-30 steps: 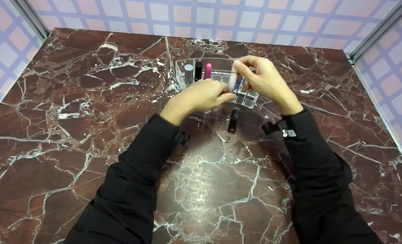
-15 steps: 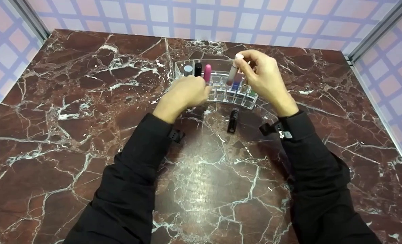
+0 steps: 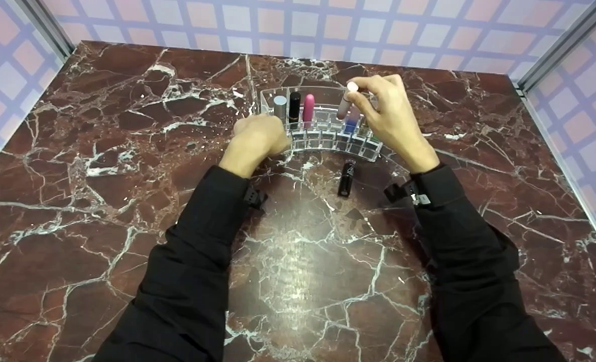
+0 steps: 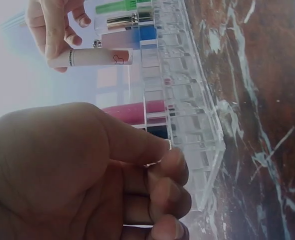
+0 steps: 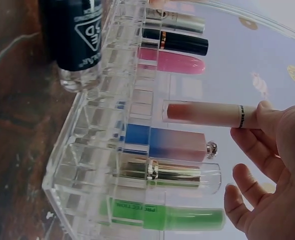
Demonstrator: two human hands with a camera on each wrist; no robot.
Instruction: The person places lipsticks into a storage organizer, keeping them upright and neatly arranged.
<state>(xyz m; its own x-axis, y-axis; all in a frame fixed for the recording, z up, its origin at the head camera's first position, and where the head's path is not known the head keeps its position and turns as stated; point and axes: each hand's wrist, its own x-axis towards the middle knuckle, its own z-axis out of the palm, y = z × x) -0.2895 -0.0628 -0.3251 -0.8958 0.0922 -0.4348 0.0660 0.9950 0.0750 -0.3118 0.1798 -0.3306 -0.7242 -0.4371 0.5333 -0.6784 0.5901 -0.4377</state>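
Note:
In the head view my right hand [image 3: 391, 108] pinches a lip gloss tube [image 3: 344, 108] by its white cap, between thumb and forefinger. The tube's clear, reddish end [image 5: 180, 111] points down over the clear tiered cosmetics organizer [image 3: 323, 146], apart from it in the right wrist view. At the organizer's left end my left hand [image 3: 257, 136] grips its edge with curled fingers; the exact contact is partly hidden. Closest to that hand stand a silver tube [image 3: 279, 106], a black tube [image 3: 294, 105] and a pink tube [image 3: 308, 106], upright in the back row.
Right of the lip gloss, the organizer holds a blue-and-pink tube [image 5: 175, 142], a gold lipstick [image 5: 182, 175] and a green lip balm tube [image 5: 182, 218]. A black tube with a clear end [image 3: 346, 178] lies on the marbled table [image 3: 167, 261] in front. A checked wall [image 3: 303, 30] rises behind.
My left hand has let go of the lip gloss's lower end and moved left to the organizer's end. The right hand keeps hold of the lip gloss, its grip now at the cap.

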